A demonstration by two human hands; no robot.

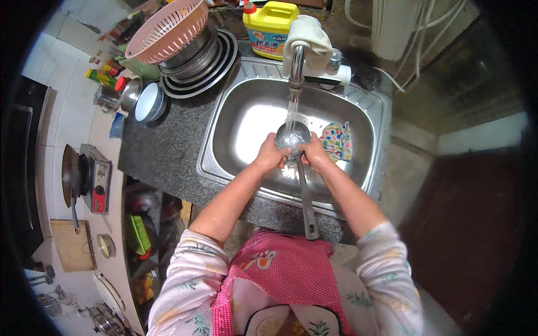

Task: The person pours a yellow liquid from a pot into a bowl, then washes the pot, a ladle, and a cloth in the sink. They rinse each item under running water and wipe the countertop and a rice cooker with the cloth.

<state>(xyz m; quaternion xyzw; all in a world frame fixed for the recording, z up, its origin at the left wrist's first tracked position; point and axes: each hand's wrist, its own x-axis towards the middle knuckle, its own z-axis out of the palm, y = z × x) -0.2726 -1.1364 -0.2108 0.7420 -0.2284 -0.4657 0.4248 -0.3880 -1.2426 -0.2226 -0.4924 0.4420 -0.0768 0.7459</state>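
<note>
A long-handled metal ladle point(294, 133) is held over the steel sink point(235, 138), its handle pointing back at my apron. Water from the chrome faucet point(297, 67) runs into its bowl. My left hand point(273, 152) grips the left side of the bowl, thumb at the near edge. On the other side, my right hand point(312, 151) grips the bowl near where the handle joins. A patterned, colourful cloth point(336, 140) lies in the sink, just right of my right hand. The undersides of both hands are hidden.
A white towel point(307, 40) drapes over the faucet. Behind the sink stands a yellow detergent jug point(269, 33). Stacked metal basins point(197, 63) with a pink plastic colander point(168, 31), and bowls point(149, 103), stand on the granite counter at the left. Further left are a wok point(69, 176) and a cutting board point(71, 248).
</note>
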